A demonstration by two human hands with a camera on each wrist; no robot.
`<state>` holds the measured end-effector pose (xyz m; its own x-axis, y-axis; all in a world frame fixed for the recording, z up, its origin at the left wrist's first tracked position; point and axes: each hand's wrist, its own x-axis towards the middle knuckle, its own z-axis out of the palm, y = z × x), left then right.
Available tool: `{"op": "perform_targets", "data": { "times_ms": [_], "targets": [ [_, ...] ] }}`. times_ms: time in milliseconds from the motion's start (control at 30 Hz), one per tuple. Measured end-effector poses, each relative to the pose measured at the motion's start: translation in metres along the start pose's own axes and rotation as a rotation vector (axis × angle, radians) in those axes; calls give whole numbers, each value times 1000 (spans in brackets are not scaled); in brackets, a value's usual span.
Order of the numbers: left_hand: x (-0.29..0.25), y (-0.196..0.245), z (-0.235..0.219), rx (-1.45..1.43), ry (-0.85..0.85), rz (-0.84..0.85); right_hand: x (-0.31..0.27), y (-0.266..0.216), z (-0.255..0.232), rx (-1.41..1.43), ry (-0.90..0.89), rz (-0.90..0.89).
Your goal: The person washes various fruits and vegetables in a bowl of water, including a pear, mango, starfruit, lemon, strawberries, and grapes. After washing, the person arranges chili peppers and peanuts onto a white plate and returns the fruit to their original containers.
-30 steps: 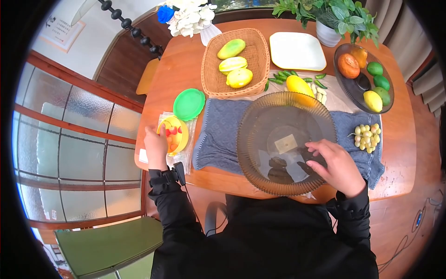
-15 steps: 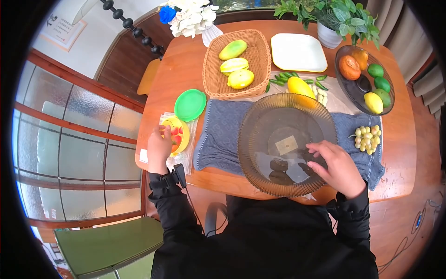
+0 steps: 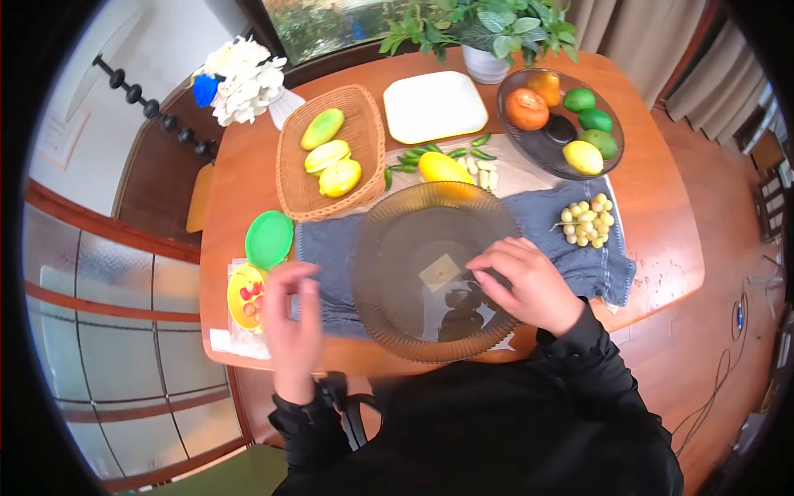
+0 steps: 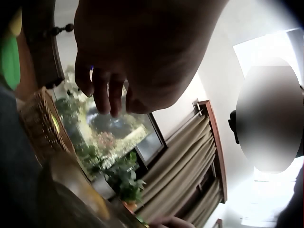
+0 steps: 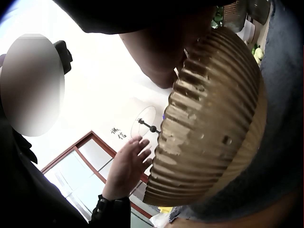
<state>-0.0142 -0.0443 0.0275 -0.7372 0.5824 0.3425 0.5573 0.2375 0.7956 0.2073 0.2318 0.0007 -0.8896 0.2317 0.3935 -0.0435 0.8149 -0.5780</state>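
Observation:
My left hand point(image 3: 298, 326) is raised between a yellow bowl point(image 3: 235, 304) and a large ribbed brown see-through bowl point(image 3: 364, 285). Its fingers are loosely bent, thumb apart, and nothing shows between them; motion blurs it in the head view. The right wrist view catches the same left hand point(image 5: 127, 166) beside the big bowl's ribbed wall point(image 5: 209, 118). Small red and orange fruits point(image 3: 251, 291) lie in the yellow bowl, partly hidden by my left hand. Over the big bowl's right side hangs my right hand point(image 3: 529, 281), fingers relaxed and holding nothing visible.
Around the big bowl are a green lid point(image 3: 270, 240), a wicker basket point(image 3: 291, 186) of yellow-green fruits, a white tray point(image 3: 434, 106), green peppers point(image 3: 430, 152), a dark fruit dish point(image 3: 517, 149) and grapes point(image 3: 587, 221). A blue-grey towel point(image 3: 322, 248) lies underneath.
My left hand has left the yellow bowl and moved right, toward the big bowl. The right hand stays over the big bowl. The head view has shifted, so the table sits further left.

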Motion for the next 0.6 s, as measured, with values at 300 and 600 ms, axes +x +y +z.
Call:
{"op": "perform_targets", "data": {
  "times_ms": [300,600],
  "targets": [
    [-13,34,97,-181,-427,172,-1,5,21,146,49,101],
    [-16,14,103,-178,-368,-77,-3,7,23,136,6,140]
  ]
}}
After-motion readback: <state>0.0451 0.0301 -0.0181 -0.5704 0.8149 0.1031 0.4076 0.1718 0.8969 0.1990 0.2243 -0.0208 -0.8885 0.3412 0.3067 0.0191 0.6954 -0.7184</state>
